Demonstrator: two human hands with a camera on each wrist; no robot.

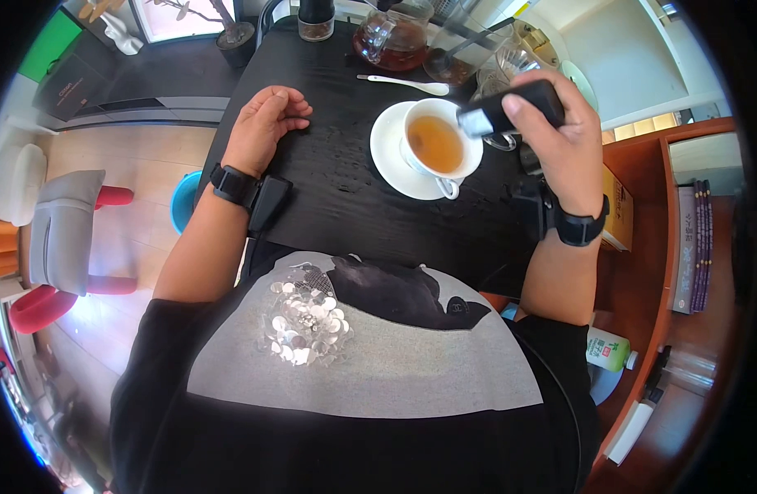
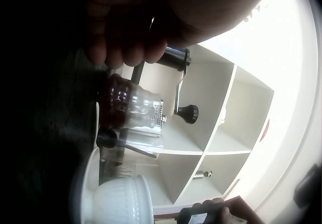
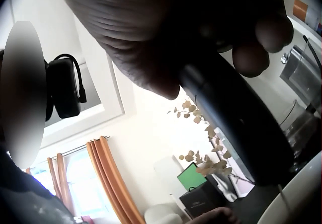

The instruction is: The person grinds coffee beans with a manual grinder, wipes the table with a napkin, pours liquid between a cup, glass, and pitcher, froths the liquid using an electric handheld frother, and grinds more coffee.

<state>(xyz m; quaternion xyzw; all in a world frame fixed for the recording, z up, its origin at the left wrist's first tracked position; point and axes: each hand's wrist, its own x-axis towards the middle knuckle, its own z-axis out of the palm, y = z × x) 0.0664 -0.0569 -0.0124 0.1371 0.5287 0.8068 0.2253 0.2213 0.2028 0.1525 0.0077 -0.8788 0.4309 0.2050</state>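
Observation:
A white cup (image 1: 434, 142) of amber liquid stands on a white saucer (image 1: 387, 152) on the black table. Over the cup's right edge, my right hand (image 1: 564, 136) grips a black handheld device (image 1: 510, 111) with a pale end. The right wrist view shows the device (image 3: 236, 118) slanting down toward a white rim (image 3: 297, 194). My left hand (image 1: 267, 123) rests at the table's left part, fingers loosely curled and holding nothing. In the left wrist view its fingers (image 2: 133, 55) hang above the glass pot (image 2: 133, 103), with the cup (image 2: 123, 199) lower down.
Behind the saucer lie a white spoon (image 1: 407, 83) and a glass teapot (image 1: 392, 45) of dark tea. Glassware (image 1: 469, 49) crowds the back right, near my right hand. A wooden shelf (image 1: 650, 272) stands on the right, a blue bin (image 1: 183, 202) on the floor at left.

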